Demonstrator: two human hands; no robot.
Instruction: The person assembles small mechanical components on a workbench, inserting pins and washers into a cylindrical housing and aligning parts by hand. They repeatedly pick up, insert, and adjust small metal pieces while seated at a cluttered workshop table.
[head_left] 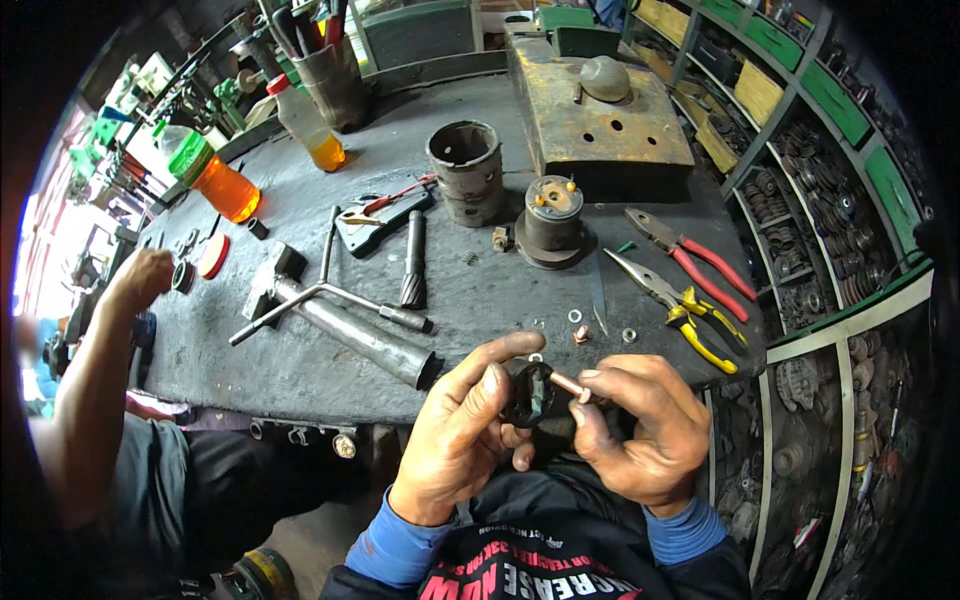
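Note:
In front of my chest my left hand (452, 425) is closed around a small dark cap-like part (520, 395), its hollow side showing something greenish inside. My right hand (650, 425) pinches a copper-coloured bolt (568, 384) between thumb and fingers. The bolt's inner end reaches the cap's edge; whether it sits in a hole I cannot tell. Just beyond my hands lie a small copper bolt (582, 334), a washer (574, 316) and a nut (629, 335) on the dark workbench (480, 300).
Needle-nose pliers (680, 310) and red-handled pliers (690, 250) lie right. A hammer (340, 325), T-handle wrench (325, 285) and splined shaft (413, 262) lie left. Beyond stand a metal cylinder (465, 175) and round metal housing (552, 225). A co-worker's arm (100, 370) reaches in at left.

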